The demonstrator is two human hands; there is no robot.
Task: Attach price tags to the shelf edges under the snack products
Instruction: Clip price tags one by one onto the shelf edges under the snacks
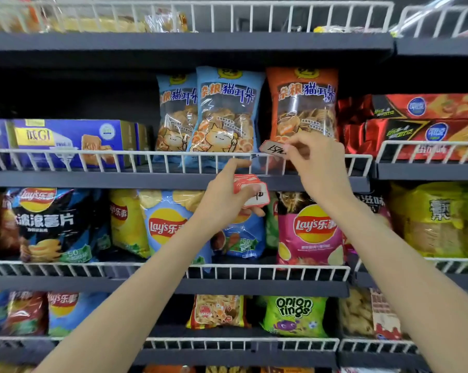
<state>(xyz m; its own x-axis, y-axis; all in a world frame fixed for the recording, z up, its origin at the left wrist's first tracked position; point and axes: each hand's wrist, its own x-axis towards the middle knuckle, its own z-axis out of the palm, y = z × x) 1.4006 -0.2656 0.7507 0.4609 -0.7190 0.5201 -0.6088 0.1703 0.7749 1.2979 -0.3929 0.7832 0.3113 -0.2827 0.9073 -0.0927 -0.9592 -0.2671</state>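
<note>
My right hand (312,160) pinches a single red-edged white price tag (272,149) with handwritten black figures, holding it against the top wire of the white shelf rail (173,154), in front of the orange snack bag (303,103). My left hand (224,195) grips a small stack of red-and-white price tags (254,191) just below that rail, its forefinger reaching up towards a clear tag holder (265,164) clipped on the rail. Two blue snack bags (224,109) stand to the left of the orange one.
A blue biscuit box (71,142) sits at the left of the same shelf, red packs (416,125) at the right. Below are Lay's crisp bags (312,227) and a green onion rings bag (294,316). Each dark shelf has a white wire front rail.
</note>
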